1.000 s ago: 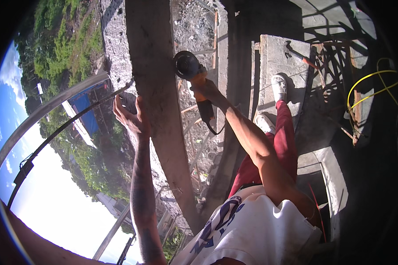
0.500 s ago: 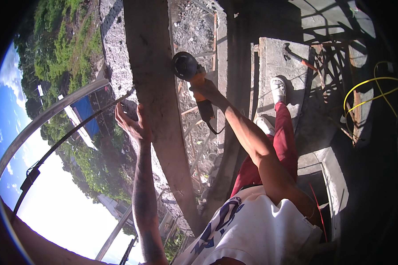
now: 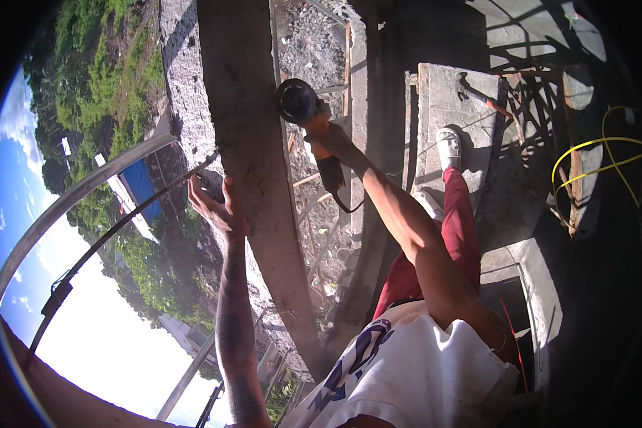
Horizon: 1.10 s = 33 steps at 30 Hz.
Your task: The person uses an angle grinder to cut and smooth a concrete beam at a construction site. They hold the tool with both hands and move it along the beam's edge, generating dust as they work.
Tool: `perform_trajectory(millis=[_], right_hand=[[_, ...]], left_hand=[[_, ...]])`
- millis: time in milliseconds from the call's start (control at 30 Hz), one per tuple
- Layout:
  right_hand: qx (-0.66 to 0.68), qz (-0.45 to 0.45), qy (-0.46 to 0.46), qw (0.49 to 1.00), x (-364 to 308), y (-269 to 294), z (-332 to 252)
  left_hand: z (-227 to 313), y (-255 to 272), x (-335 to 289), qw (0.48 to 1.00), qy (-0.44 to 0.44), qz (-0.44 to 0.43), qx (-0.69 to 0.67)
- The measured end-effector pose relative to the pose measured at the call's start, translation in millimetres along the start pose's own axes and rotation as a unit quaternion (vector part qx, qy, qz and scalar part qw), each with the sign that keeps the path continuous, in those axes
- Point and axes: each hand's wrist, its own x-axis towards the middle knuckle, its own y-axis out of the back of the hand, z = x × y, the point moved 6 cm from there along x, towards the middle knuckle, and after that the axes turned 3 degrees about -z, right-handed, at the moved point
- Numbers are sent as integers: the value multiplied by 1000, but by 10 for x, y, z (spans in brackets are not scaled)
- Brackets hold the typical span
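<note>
Concrete beam (image 3: 253, 178): right hand (image 3: 329, 139) clenched around an angle grinder (image 3: 303, 107) against it; left hand (image 3: 217, 203) spread open, bracing.

The grinder (image 3: 310, 118) has a black head and an orange body, with a black cord trailing from it. The concrete column (image 3: 253, 164) is dull grey-brown, speckled and rough. The trousers (image 3: 449, 235) are dark red, the shoe (image 3: 449, 148) white, and the shirt (image 3: 414, 371) white with a dark blue print. A yellow cable (image 3: 598, 167) loops over the grey slab (image 3: 453, 107). Beyond the edge lie green trees (image 3: 96, 85), a blue roof (image 3: 141, 187) and blue sky with white clouds.
</note>
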Motion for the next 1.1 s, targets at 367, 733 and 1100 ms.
perform_trajectory(millis=[367, 733, 1100], right_hand=[[15, 9, 2, 1000, 51, 45, -190], [38, 6, 29, 999, 384, 90, -125], [10, 15, 22, 1000, 373, 180, -373]], left_hand=[[9, 5, -19, 1000, -4, 7, 21], [18, 3, -17, 1000, 7, -24, 14], [-23, -12, -30, 1000, 11, -21, 20]])
